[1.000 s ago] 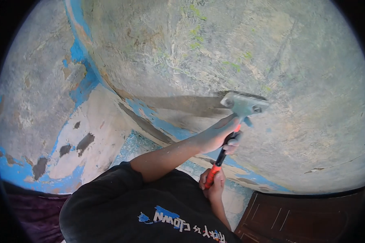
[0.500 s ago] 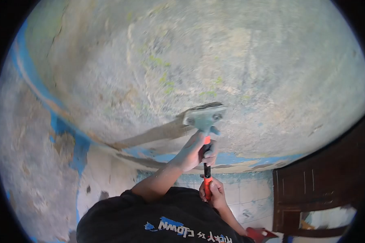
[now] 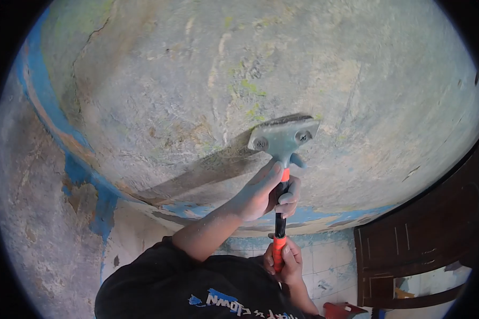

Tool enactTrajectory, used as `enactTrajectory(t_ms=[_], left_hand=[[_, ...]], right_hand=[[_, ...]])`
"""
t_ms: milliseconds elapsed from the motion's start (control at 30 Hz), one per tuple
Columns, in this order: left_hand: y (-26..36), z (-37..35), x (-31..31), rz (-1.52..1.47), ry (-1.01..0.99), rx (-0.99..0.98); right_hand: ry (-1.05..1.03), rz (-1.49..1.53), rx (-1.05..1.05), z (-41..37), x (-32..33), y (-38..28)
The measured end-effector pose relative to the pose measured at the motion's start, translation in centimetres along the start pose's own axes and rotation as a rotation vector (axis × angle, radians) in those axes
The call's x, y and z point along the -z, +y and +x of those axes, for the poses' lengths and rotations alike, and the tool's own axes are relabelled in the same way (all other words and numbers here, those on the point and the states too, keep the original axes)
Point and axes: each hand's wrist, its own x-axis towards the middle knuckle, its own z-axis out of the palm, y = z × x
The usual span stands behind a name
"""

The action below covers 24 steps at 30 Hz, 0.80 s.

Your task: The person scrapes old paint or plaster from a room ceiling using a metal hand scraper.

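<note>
orange-and-black scraper (image 3: 280, 226), blue-patched grey ceiling (image 3: 197, 80)

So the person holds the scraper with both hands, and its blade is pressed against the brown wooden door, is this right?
Not quite. In the head view the left hand and right hand do hold the scraper, but its blade lies against the worn plaster surface, not the brown door, which stands apart at the lower right.

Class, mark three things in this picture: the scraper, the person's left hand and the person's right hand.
scraper (image 3: 282, 137): head view, middle of its grey blade plate.
left hand (image 3: 261, 195): head view, back of the hand.
right hand (image 3: 286, 261): head view, on the knuckles.
</note>
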Motion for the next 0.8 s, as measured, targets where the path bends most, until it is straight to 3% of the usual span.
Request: enactTrajectory(t_ms=[100,167,433,567,800], left_hand=[[1.5,0.7,-0.6,-0.01,-0.017,-0.017],[0.0,0.2,0.8,-0.047,-0.086,-0.049],[-0.9,-2.6,2.4,-0.037,0.007,0.037],[2.7,-0.4,0.5,-0.002,-0.064,0.02],[4.1,0.3,-0.6,-0.045,-0.113,-0.043]], right_hand=[[0.028,-0.129,0.047,1.0,-0.8,-0.8],[0.052,-0.044,0.018,1.0,-0.6,0.2],[-0.012,0.165,-0.122,0.4,0.3,4.7],[-0.16,0.201,-0.013,1.7,-1.8,2.7],[-0.136,0.13,0.063,1.6,-4.1,0.8]])
